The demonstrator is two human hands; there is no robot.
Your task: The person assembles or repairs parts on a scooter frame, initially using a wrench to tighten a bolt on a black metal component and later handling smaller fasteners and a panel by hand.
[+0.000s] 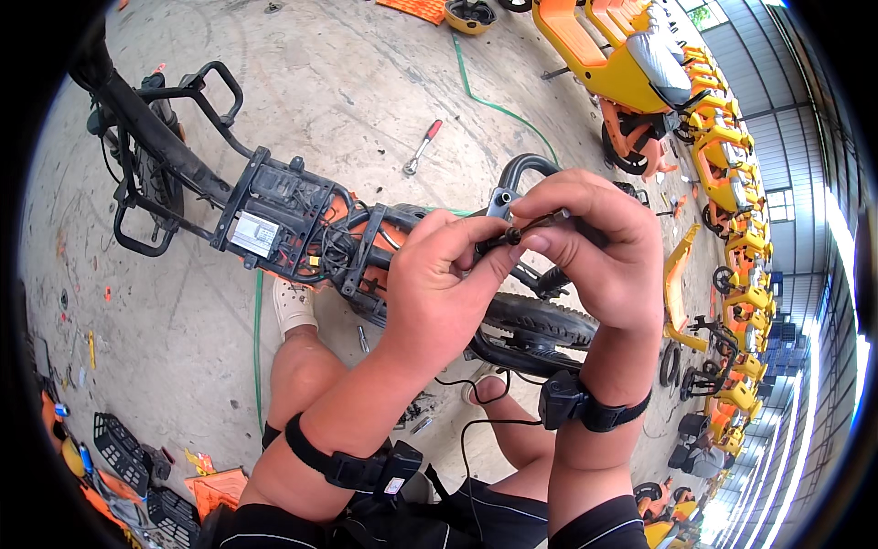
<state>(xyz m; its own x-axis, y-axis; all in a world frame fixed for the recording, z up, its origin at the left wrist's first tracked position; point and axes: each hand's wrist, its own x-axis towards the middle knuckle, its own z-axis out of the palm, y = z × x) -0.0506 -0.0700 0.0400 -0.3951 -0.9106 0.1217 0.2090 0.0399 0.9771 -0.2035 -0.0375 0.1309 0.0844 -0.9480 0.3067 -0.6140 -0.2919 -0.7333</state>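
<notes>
Over the rear of a stripped electric scooter frame (366, 265), my left hand (444, 288) and my right hand (608, 252) meet with fingertips close together. Thumb and fingers of the left pinch a small black tubular part (498, 242). A thin dark piece (551, 219) is gripped in the right; whether the two pieces are joined I cannot tell. Just behind the fingertips shows a grey metal bracket (501, 203) on the frame's black tube. Below my hands is the black rear tyre (540, 320), partly hidden by my arms.
A ratchet wrench (425, 145) with a red handle lies on the concrete floor beyond the frame. A green hose (498, 102) runs across the floor. Rows of yellow scooters (732, 192) stand at the right. Black crates (123, 448) and orange panels (218, 489) lie at lower left.
</notes>
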